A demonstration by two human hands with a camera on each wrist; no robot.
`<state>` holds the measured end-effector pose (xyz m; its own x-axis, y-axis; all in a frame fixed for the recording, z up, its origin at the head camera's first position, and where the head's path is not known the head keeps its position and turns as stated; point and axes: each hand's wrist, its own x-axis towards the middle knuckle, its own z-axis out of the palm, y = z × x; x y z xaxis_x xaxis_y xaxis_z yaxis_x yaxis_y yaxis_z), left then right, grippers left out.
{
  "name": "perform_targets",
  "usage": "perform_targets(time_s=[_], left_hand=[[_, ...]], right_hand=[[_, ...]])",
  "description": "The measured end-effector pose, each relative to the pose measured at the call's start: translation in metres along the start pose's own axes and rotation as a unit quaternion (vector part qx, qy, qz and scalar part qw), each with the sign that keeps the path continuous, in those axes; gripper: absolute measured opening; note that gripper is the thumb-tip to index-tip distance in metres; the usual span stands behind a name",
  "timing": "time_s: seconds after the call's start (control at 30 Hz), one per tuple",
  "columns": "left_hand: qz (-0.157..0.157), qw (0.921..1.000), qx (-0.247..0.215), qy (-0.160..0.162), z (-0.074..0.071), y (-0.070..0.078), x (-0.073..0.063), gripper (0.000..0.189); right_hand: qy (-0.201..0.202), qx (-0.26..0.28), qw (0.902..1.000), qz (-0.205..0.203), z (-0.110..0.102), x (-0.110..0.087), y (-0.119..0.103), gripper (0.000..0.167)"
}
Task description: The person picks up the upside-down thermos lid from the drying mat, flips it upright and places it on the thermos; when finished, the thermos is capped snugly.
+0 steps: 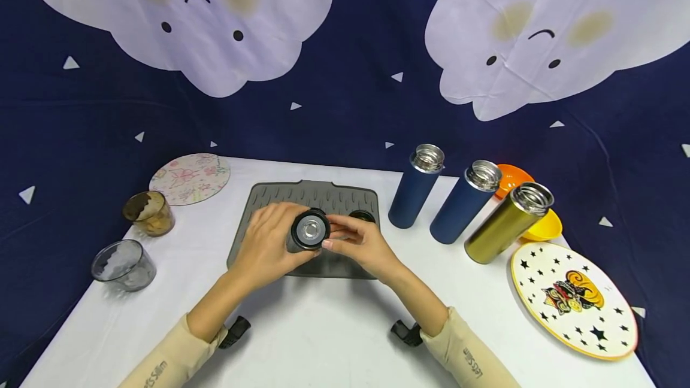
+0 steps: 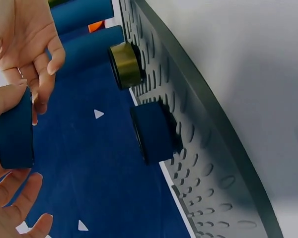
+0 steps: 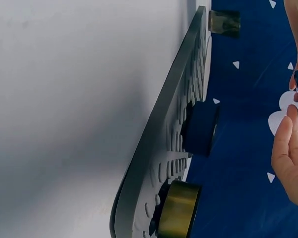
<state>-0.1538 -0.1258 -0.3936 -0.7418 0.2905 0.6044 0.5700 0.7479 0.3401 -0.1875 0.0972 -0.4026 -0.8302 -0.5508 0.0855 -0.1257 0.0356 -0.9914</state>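
Note:
Above a grey ridged mat, my left hand grips a dark blue bottle lid between thumb and fingers, its black underside facing up. My right hand is at the lid's right side, thumb and fingertips by its rim; whether they touch it is unclear. In the left wrist view the held lid shows its smooth blue side. Two more lids rest on the mat: a gold one and a blue one. The blue one is hidden behind my hands in the head view.
Two blue bottles and a gold bottle stand uncapped at right. Behind them are orange and yellow bowls, with a star-patterned plate nearer. A brown glass, clear glass and floral disc are left.

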Motion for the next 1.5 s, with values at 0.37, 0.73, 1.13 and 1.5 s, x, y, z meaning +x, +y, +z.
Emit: perform_targets(time_s=[0.37, 0.73, 1.13, 1.5], left_hand=[[0.032, 0.9993, -0.004, 0.018, 0.008, 0.001, -0.006, 0.072], [-0.094, 0.9874, -0.085, -0.095, 0.007, 0.000, -0.008, 0.091], [-0.292, 0.8900, -0.304, -0.175, 0.006, -0.006, 0.014, 0.052], [-0.336, 0.7927, -0.442, -0.253, 0.007, -0.010, 0.017, 0.058]], right_hand=[[0.029, 0.056, 0.9977, 0.024, 0.002, -0.002, 0.001, 0.043], [0.082, 0.027, 0.9961, 0.016, 0.003, -0.005, 0.005, 0.044], [0.102, -0.121, 0.9826, -0.098, 0.002, -0.010, 0.009, 0.040], [0.102, -0.303, 0.8859, -0.336, 0.002, -0.010, 0.018, 0.041]])
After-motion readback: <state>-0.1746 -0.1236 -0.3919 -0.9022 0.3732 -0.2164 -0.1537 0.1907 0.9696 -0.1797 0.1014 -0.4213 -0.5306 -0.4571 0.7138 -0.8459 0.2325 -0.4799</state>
